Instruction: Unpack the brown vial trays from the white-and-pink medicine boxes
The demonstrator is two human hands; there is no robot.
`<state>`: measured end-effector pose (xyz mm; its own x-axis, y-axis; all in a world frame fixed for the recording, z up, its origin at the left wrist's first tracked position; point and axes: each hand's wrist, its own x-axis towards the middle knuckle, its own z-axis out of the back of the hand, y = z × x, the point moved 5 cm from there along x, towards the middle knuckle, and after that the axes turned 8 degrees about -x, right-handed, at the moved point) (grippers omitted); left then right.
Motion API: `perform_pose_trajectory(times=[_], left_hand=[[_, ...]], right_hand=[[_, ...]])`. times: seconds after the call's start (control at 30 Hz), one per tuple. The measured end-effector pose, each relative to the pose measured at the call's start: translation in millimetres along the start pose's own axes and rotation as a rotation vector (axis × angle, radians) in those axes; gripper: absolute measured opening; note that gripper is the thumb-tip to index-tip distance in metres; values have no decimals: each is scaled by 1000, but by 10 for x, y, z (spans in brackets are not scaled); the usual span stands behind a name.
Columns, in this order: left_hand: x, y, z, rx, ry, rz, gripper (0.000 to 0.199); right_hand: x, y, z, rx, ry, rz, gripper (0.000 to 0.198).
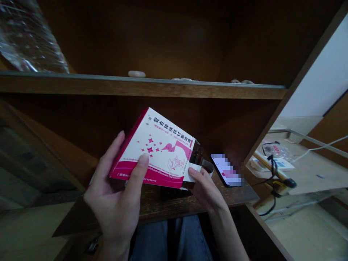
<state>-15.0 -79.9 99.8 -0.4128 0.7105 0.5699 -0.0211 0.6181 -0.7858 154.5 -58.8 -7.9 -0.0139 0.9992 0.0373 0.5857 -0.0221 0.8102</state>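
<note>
Bench of dark wood [154, 207] lies below a tilted, white-and-magenta rectangular cardboard box [160, 148]. The left hand [115, 195], half closed, grips its left side, thumb across the front; the right hand [206, 188], nearly closed, pinches a white card piece [193, 167] at the open end.

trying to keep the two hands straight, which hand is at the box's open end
The right hand, touching the white flap at that end. The left hand instead grips the box nearer its opposite end.
</note>
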Motion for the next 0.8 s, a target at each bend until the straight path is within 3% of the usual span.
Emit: perform_pose_trajectory(times=[0.1,0.3,0.5,0.7,0.8], left_hand=[[37,47,48,-17,-78,-51,47],[210,490,341,-178,-242,127,20],[402,818,791,-118,-542,202,42],[433,1113,1043,-4,-572,227,42],[438,1260,1126,24,-569,257,42]], right_hand=[[8,-36,24,7,-96,-14,44],[17,54,146,-42,-272,35,39],[20,107,270,77,-300,35,34],[28,114,345,46,-317,26,30],[53,97,389,23,-319,15,39]])
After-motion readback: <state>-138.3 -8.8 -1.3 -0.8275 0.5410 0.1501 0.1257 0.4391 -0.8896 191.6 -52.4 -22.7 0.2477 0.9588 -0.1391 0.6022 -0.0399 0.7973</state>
